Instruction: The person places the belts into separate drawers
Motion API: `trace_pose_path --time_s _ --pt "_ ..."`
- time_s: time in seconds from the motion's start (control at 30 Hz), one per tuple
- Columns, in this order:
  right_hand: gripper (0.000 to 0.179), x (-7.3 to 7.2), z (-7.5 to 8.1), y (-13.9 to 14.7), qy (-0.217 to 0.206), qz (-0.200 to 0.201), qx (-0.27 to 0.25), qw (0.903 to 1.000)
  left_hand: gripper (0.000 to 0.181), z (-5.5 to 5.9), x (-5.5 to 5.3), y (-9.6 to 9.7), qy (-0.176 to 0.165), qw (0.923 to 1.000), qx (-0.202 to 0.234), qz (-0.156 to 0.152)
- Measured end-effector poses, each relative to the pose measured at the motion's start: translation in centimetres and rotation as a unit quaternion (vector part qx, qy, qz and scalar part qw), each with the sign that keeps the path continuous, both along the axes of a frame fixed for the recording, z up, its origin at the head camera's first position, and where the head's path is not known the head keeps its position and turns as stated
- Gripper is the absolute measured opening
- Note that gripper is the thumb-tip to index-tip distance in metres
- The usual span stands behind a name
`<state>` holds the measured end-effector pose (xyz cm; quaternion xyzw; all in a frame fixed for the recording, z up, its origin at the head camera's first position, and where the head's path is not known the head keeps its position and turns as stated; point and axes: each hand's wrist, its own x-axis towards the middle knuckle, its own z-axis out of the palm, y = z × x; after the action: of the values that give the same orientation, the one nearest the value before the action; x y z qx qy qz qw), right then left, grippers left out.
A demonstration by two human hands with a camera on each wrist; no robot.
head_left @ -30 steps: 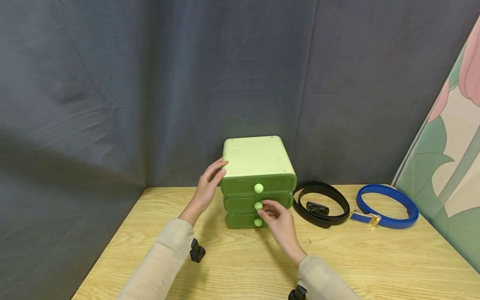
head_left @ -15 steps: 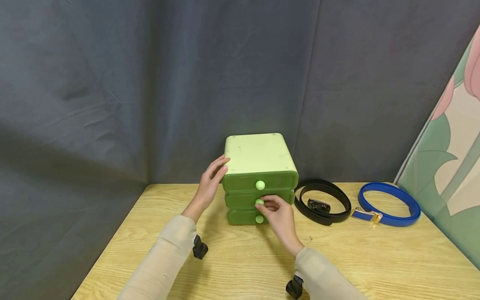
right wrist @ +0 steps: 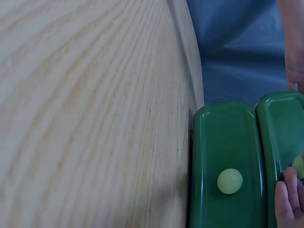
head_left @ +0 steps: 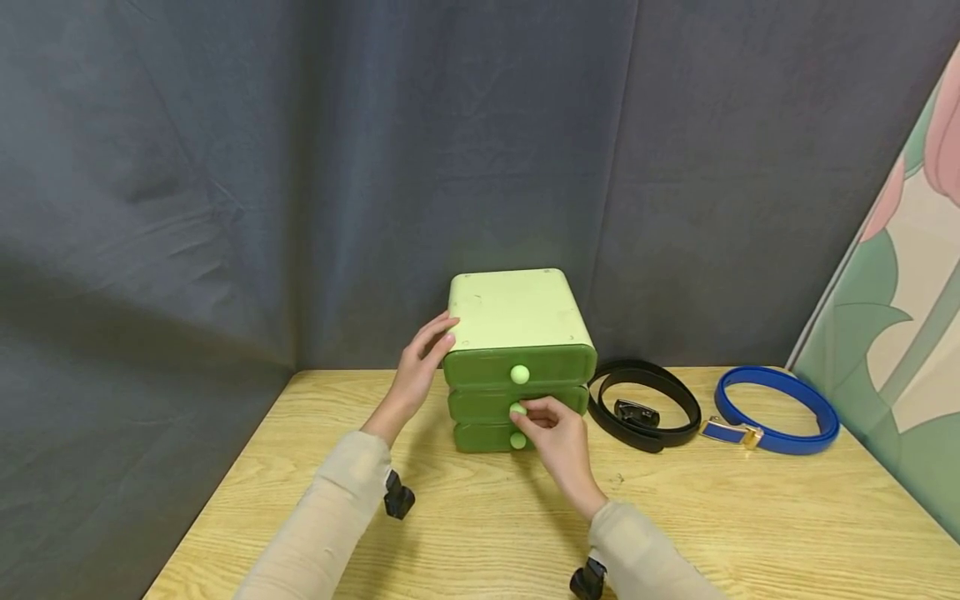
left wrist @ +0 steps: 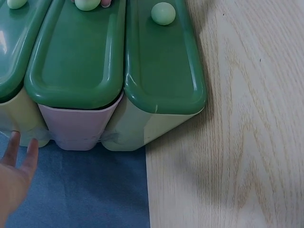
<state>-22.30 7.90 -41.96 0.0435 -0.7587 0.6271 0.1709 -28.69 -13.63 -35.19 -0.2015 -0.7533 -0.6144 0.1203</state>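
A small three-drawer storage box (head_left: 517,308) with a pale green top and dark green fronts stands near the table's back edge. My left hand (head_left: 412,373) rests its fairly straight fingers against the box's upper left side. With thumb and fingers, my right hand (head_left: 561,437) pinches the round light green knob (head_left: 517,409) of the middle drawer (head_left: 480,407). In the left wrist view, the middle drawer front (left wrist: 76,61) sits against a pink shell with a thin dark gap. The bottom drawer's knob (right wrist: 230,181) shows untouched in the right wrist view.
To the right of the box lies a coiled black belt (head_left: 609,425). Beyond it is a coiled blue belt (head_left: 813,404) with a gold buckle. A dark curtain (head_left: 450,150) hangs behind the wooden table (head_left: 465,533). A floral panel (head_left: 900,350) stands at the right.
The head view has shifted slightly. Both hands keep their places on the box and the middle knob, and no drawer has visibly moved.
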Motion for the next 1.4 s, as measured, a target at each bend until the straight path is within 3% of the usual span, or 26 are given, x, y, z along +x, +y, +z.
trace_pose_path --time_s 0.23,0.53,0.77,0.97,1.4 --pt "0.017 -0.1 0.1 0.1 -0.004 -0.001 -0.007 1.0 0.042 -0.2 0.2 0.0 0.004 1.0 -0.003 -0.002" --pt "0.017 -0.1 0.0 0.0 -0.004 0.006 -0.01 0.9999 0.054 -0.5 1.1 -0.7 0.0 0.9984 -0.022 -0.052" --pt "0.02 0.2 0.2 0.1 0.001 0.009 -0.009 0.9999 0.059 1.9 3.5 0.3 0.007 0.999 -0.038 -0.023" --pt "0.018 0.3 0.3 0.2 -0.002 0.006 -0.005 1.0 0.054 2.3 3.7 0.6 0.015 0.9993 -0.035 -0.006" --pt "0.016 2.1 0.5 0.6 -0.001 0.011 0.017 0.9998 0.054 2.1 3.4 0.4 0.006 0.9994 -0.034 -0.012"
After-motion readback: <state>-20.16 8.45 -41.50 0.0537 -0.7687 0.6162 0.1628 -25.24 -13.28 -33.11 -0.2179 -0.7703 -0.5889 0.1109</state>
